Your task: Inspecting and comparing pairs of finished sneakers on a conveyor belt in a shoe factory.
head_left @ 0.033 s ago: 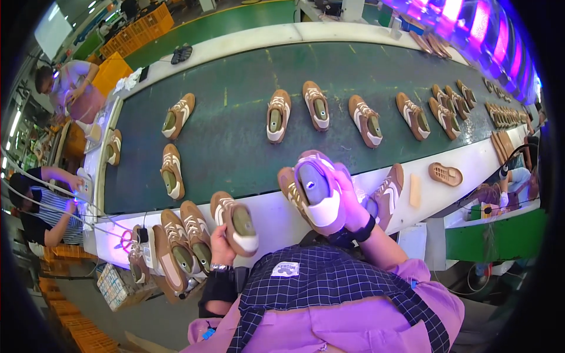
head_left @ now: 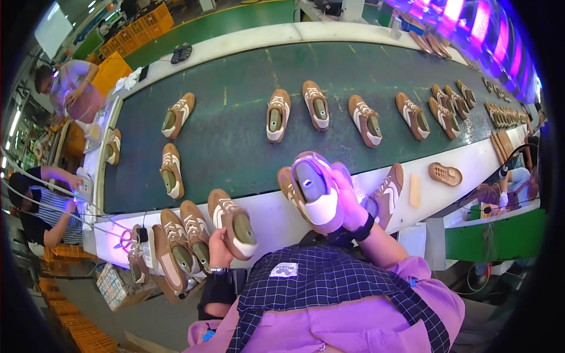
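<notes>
My left hand (head_left: 220,252) grips a brown and white sneaker (head_left: 233,223) by its heel end, just above the white ledge (head_left: 265,219) in front of me. My right hand (head_left: 354,207) holds a second sneaker (head_left: 315,189) raised and tilted, its opening and grey last facing up. Behind that raised shoe, part of another brown shoe (head_left: 286,180) shows. A further sneaker (head_left: 389,189) lies on the ledge just right of my right hand.
The dark green conveyor belt (head_left: 235,147) carries several brown and white sneakers in a loose row. More sneakers (head_left: 179,238) stand at my left on the ledge, a tan sole (head_left: 445,173) lies at the right. People work at the left (head_left: 44,206) and right (head_left: 509,179).
</notes>
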Demonstrator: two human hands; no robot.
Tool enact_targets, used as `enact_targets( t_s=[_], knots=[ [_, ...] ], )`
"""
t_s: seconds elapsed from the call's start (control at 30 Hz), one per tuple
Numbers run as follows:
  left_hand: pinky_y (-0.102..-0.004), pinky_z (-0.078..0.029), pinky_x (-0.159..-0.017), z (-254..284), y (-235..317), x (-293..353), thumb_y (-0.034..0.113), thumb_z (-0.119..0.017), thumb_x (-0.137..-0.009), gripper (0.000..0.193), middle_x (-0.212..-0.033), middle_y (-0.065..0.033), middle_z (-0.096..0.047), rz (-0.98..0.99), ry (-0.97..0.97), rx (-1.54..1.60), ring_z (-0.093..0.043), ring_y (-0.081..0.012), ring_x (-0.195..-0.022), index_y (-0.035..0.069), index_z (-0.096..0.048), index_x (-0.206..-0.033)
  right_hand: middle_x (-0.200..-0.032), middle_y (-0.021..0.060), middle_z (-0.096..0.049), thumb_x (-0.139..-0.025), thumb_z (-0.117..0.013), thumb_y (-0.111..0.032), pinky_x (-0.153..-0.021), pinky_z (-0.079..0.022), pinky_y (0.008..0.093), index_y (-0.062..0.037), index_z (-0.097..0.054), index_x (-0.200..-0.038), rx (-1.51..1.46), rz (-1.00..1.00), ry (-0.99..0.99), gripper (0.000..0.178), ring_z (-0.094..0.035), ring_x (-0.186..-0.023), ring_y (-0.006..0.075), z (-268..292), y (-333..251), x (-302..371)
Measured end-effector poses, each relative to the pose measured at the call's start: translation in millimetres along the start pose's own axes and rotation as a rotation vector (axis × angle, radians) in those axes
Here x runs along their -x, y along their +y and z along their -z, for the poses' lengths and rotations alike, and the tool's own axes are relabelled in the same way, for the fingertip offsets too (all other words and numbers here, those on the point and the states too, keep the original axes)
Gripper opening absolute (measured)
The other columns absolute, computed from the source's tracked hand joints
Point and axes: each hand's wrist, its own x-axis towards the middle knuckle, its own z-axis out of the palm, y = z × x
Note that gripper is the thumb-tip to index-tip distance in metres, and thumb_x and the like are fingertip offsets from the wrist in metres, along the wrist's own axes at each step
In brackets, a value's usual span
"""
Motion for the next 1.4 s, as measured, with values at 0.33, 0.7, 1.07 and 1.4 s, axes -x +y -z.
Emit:
enact_targets(
  t_s=[0.33,0.7,1.07,1.4],
  knots=[
    [-0.0414,-0.024,-0.109,-173.1,4.3,62.5,0.034,-0.082,-0.057,0.105,-0.137,-0.0201,-0.035,-1.17,-0.598,-1.213,-0.034,-0.0318,-0.129,-0.001,-0.024,-0.138,-0.125,0.0108,-0.054,-0.091,-0.049,-0.041,-0.095,-0.046,0.0434,-0.0123,-0.045,-0.13,-0.142,-0.373,-0.175,0.049,-0.055,-0.112,0.0256,-12.5,20.8,-0.7],
    [-0.0326,-0.043,-0.091,-166.8,-2.5,4.8,0.019,-0.078,-0.054,0.084,-0.113,-0.0115,-0.049,-0.849,-0.61,-1.092,-0.053,-0.0228,-0.105,0.004,-0.04,-0.128,-0.077,0.0058,-0.061,-0.083,-0.065,-0.011,-0.059,-0.049,0.0229,-0.0038,-0.052,-0.085,0.737,0.097,0.05,0.015,-0.059,-0.065,0.0111,16.4,0.9,26.2],
    [-0.0361,-0.037,-0.099,-159.7,-10.8,16.1,0.023,-0.079,-0.055,0.09,-0.123,-0.016,-0.046,-0.959,-0.555,-1.16,-0.046,-0.0276,-0.116,0.004,-0.035,-0.131,-0.102,0.017,-0.06,-0.086,-0.044,-0.06,-0.069,-0.056,0.0424,-0.0014,-0.05,-0.115,0.256,-0.696,0.093,0.066,-0.065,-0.08,0.0322,64.4,19.3,1.0],
    [-0.0433,-0.032,-0.102,-143.5,-14.4,32.3,0.036,-0.068,-0.076,0.067,-0.129,-0.0188,-0.042,-0.943,-0.728,-1.005,-0.042,-0.0357,-0.12,0.0,-0.043,-0.127,-0.127,0.0088,-0.049,-0.092,-0.039,-0.05,-0.089,-0.048,0.0403,-0.0136,-0.041,-0.132,-0.011,-0.453,0.12,0.055,-0.051,-0.115,0.0282,38.3,58.3,-2.2]
  ],
)
